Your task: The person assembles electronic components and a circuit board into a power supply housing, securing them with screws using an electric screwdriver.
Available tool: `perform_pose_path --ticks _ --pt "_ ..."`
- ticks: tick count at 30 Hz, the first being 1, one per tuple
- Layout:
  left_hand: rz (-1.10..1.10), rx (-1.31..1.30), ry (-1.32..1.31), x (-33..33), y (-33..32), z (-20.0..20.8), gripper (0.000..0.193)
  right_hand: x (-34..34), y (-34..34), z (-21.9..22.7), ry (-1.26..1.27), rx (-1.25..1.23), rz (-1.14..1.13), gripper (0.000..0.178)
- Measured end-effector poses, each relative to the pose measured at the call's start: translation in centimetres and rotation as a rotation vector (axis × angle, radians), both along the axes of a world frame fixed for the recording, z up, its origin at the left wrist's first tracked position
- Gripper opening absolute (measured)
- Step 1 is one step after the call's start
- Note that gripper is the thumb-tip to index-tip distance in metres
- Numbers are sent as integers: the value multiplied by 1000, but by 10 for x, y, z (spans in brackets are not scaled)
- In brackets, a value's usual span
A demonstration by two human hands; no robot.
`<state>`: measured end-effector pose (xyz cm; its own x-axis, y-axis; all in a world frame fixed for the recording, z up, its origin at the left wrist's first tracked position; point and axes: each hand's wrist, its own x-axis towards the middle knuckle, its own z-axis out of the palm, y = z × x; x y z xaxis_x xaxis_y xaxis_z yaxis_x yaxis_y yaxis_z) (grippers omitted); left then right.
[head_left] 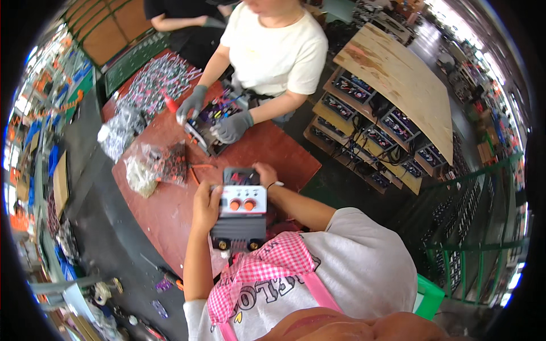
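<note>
A small welding machine (240, 224), dark grey and ribbed, is held close to my chest above the red table. Its white control panel (255, 194) carries two orange knobs, and two brass-coloured sockets sit at the end nearest me. At the far end are darker parts, with something red among them. My left hand (207, 203) grips the machine's left edge, thumb along the side of the panel. My right hand (265, 174) is closed round its far right corner; some of those fingers are hidden behind it.
Across the red table (151, 213), a co-worker in grey gloves handles an open machine casing (211, 128) with wires. Plastic bags of parts (170, 163) and a heap of small wired pieces (152, 79) lie at left. A wooden rack (392, 74) of similar machines stands right.
</note>
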<state>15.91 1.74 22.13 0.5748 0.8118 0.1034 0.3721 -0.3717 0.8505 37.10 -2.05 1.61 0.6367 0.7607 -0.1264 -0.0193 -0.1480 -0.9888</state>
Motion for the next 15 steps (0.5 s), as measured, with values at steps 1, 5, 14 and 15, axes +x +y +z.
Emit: perform_pose_path --ticks 1,5,14,15 --pt "-66 56 -74 4 2 0 16 6 -3 9 155 91 -155 23" --pt "-363 102 -158 17 15 -5 8 37 -17 49 477 266 -435 23" --pt "-56 355 -161 -41 32 -75 5 11 -66 75 462 416 -240 22" --pt "40 181 -289 -48 30 -85 10 6 -69 77 476 303 -170 22"
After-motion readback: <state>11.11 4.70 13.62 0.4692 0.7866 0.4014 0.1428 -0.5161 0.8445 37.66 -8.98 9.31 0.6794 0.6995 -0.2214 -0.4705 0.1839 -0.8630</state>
